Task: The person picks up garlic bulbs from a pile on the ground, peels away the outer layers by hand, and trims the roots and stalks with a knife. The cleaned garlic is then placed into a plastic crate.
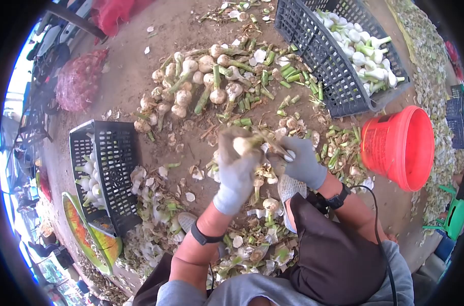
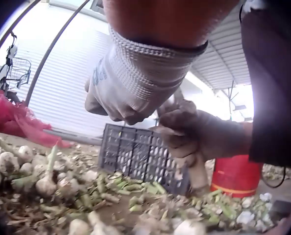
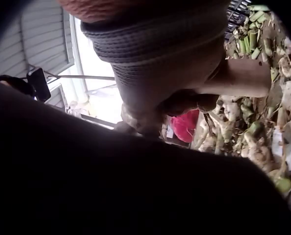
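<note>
In the head view my gloved left hand (image 1: 234, 173) grips a pale garlic bulb (image 1: 241, 146) in front of my knees. Close beside it, my gloved right hand (image 1: 304, 164) is wrapped around a knife-like tool with a thick, pale round handle (image 3: 246, 78). The handle sticks out below the fist in the left wrist view, and a narrow brownish strip runs from this hand toward the bulb. Fingers hide much of the bulb and tool. Ahead lies a heap of untrimmed garlic (image 1: 188, 81) with stems and roots.
A black crate (image 1: 313, 48) of cleaned garlic lies tilted at the upper right, above a red bucket (image 1: 382, 148). Another black crate (image 1: 121, 173) with garlic stands left. Cut stems (image 1: 339, 145) and peelings (image 1: 163, 219) litter the ground around my shoes. A red mesh sack (image 1: 81, 81) sits farther left.
</note>
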A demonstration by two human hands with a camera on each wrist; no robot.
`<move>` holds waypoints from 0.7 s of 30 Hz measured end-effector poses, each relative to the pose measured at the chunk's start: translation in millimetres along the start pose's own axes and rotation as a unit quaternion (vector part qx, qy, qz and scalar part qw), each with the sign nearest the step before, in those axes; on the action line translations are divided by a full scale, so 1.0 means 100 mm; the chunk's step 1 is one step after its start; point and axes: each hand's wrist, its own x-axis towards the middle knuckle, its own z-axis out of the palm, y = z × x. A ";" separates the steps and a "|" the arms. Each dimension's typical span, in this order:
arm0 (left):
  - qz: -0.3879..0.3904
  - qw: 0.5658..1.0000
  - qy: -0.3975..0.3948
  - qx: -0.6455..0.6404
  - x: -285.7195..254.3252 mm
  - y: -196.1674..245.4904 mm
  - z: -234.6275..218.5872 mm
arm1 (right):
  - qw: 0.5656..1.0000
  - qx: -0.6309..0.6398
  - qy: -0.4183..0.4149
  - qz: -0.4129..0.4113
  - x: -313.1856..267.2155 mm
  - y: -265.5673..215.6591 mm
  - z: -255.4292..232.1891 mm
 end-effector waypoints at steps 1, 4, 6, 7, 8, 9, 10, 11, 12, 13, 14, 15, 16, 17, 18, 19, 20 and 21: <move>0.008 1.000 -0.026 -0.010 -0.11 0.04 0.09 | 1.000 -0.001 -0.012 -0.001 0.02 0.28 0.05; 0.013 0.993 -0.109 -0.043 -0.23 0.15 0.17 | 0.991 -0.036 -0.062 0.116 -0.01 0.78 -0.03; -0.128 0.960 -0.204 0.139 -0.05 0.18 -0.12 | 0.986 0.092 0.004 0.135 -0.19 1.03 0.02; -0.019 0.915 -0.250 0.317 0.11 0.03 -0.31 | 0.973 0.137 0.018 0.185 -0.22 1.06 0.03; 0.096 0.823 -0.287 0.480 0.35 -0.11 -0.49 | 0.973 0.139 0.017 0.184 -0.16 1.06 0.01; 0.184 0.736 -0.202 0.620 0.58 -0.17 -0.53 | 0.979 0.043 0.008 0.198 -0.13 1.07 -0.03; 0.262 0.618 -0.109 0.734 0.82 -0.23 -0.52 | 0.976 -0.053 -0.002 0.212 -0.12 1.05 -0.06; 0.232 0.575 -0.055 0.782 1.09 -0.25 -0.48 | 0.979 -0.003 0.031 0.200 -0.06 0.96 -0.07; 0.208 0.526 0.000 0.824 1.39 -0.23 -0.43 | 0.981 -0.003 0.036 0.192 -0.02 0.99 -0.07; 0.114 0.515 0.007 0.849 1.65 -0.23 -0.40 | 0.985 -0.041 0.045 0.160 -0.01 1.06 -0.09; 0.016 0.501 0.015 0.865 1.90 -0.24 -0.43 | 0.987 -0.079 0.052 0.130 0.01 1.14 -0.09; 0.032 0.478 0.012 0.878 2.18 -0.36 -0.63 | 0.985 -0.021 0.062 0.161 0.03 1.20 -0.07; 0.031 0.478 0.014 0.878 2.21 -0.34 -0.64 | 0.985 -0.021 0.060 0.160 0.06 1.22 -0.09; 0.022 0.480 -0.006 0.877 2.21 -0.31 -0.62 | 0.985 -0.032 0.055 0.163 0.07 1.23 -0.11; 0.011 0.481 -0.027 0.876 2.18 -0.29 -0.61 | 0.984 -0.041 0.049 0.168 0.05 1.23 -0.10; 0.022 0.459 -0.073 0.885 2.10 -0.25 -0.65 | 0.983 -0.039 0.048 0.173 0.03 1.23 -0.08; 0.019 0.458 -0.075 0.885 1.99 -0.24 -0.80 | 0.983 -0.033 0.050 0.174 0.03 1.23 -0.06; 0.016 0.706 -0.118 0.698 1.90 -0.26 -1.00 | 0.983 -0.028 0.054 0.173 0.08 1.23 -0.06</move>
